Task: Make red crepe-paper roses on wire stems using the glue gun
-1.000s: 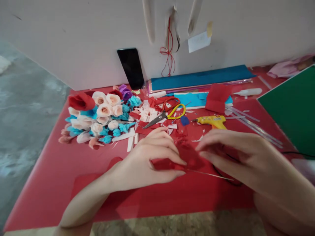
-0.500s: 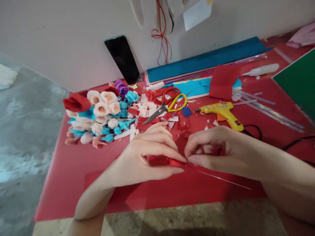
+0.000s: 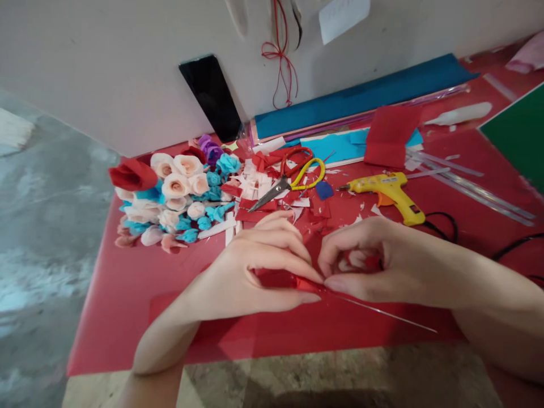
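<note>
My left hand (image 3: 272,272) pinches a small piece of red crepe paper (image 3: 306,284) between thumb and fingertips. From that paper a thin wire (image 3: 391,315) runs out to the lower right, past my right hand. The thumb and forefinger of my right hand (image 3: 361,263) are closed at the paper's right end, where it meets the wire; the exact grip is partly hidden. Beyond the hands lie scissors (image 3: 278,190) with one red and one yellow handle loop, and a yellow glue gun (image 3: 389,190) with a black cord.
Paper flowers (image 3: 176,187) in white, red, blue and purple lie at the left of the red table (image 3: 123,289). Paper scraps (image 3: 255,184) surround the scissors. A phone (image 3: 212,99) leans on the wall. Glue sticks (image 3: 480,192), a white bottle (image 3: 461,114) and a green board (image 3: 516,136) are at the right.
My right hand has come in leftward and closed its fingertips at the paper beside my left hand. The wire now slants lower. The view has shifted, with the wall items higher.
</note>
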Tool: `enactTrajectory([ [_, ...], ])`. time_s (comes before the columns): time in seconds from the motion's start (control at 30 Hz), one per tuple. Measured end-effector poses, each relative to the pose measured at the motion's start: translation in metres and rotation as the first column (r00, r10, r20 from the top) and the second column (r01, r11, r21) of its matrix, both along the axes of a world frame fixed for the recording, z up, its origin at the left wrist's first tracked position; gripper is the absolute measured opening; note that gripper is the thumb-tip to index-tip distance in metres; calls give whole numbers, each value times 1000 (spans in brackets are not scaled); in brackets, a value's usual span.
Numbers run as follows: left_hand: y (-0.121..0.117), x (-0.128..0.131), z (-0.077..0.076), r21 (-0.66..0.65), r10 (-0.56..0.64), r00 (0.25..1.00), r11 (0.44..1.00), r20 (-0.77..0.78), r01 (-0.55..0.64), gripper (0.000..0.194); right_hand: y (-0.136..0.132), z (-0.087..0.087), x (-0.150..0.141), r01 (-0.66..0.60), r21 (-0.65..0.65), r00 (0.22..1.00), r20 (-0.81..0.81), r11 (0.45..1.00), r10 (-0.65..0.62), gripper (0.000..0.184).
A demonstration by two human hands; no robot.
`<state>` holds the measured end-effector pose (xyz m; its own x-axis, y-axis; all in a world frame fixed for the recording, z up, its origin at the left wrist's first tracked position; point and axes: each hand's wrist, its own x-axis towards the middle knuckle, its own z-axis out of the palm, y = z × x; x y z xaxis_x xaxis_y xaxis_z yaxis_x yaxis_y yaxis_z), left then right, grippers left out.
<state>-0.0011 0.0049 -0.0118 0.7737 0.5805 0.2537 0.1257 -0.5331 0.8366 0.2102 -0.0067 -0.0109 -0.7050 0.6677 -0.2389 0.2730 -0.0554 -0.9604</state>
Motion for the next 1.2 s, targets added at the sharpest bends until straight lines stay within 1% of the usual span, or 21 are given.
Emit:
enactTrajectory([
  [0.27, -1, 0, -3, -5, -32, 999, 999, -7, 32, 7, -3, -7, 1, -31, -30, 999, -11, 999, 31, 14],
  [0.73, -2, 1, -1, -44, -49, 999, 998, -7, 49, 6, -2, -7, 0, -51, -75, 999, -10, 996, 50, 14],
  [0.9, -2, 3, -1, -38, -49, 999, 998, -5, 48, 5, -3, -5, 0, -59, -65, 998, -8, 996, 59, 14],
  [1.07, -1, 3, -2, -33, -61, 998, 998, -14, 61, 5, -2, -8, 0, -67, -57, 998, -3, 996, 67, 15],
  [1.2, -2, 2, -2, -56, -59, 998, 997, -23, 57, 6, -1, -9, 0, -65, -47, 998, 15, 997, 66, 16],
])
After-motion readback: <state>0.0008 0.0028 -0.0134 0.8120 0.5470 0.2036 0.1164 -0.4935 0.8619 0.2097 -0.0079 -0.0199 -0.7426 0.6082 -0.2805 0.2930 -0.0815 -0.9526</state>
